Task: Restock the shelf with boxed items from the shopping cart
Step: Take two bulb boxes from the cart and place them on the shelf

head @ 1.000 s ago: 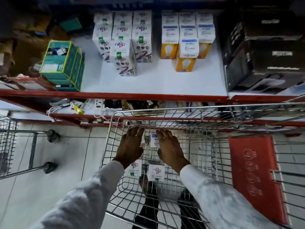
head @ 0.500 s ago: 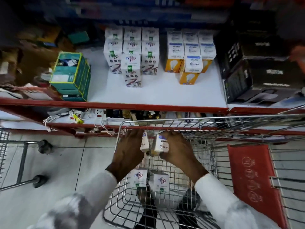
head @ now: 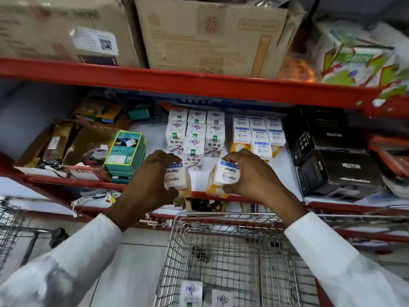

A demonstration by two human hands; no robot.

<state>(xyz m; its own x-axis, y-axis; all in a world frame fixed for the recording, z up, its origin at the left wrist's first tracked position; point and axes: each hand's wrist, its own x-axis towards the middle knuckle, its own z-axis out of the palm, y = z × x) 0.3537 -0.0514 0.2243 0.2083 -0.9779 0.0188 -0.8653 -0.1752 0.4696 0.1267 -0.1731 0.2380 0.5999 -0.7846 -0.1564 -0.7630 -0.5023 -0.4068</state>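
Your biggest risk is the stacked rows (head: 257, 135) on the shelf (head: 285, 173): a nudge could topple them. Your left hand (head: 155, 185) and right hand (head: 247, 176) each grip a box (head: 174, 178), (head: 228, 177) above the shelf edge; one could slip into the cart (head: 232, 218).

The white shelf (head: 199, 185) has bare room along its front edge, between the green boxes (head: 125, 151) towards the left end and the black cartons (head: 336, 171) towards the right. Behind that strip, stacked white bulb boxes (head: 195, 134) and orange-and-white bulb boxes (head: 257, 134) fill the back. The red beam (head: 199, 84) above caps the opening.
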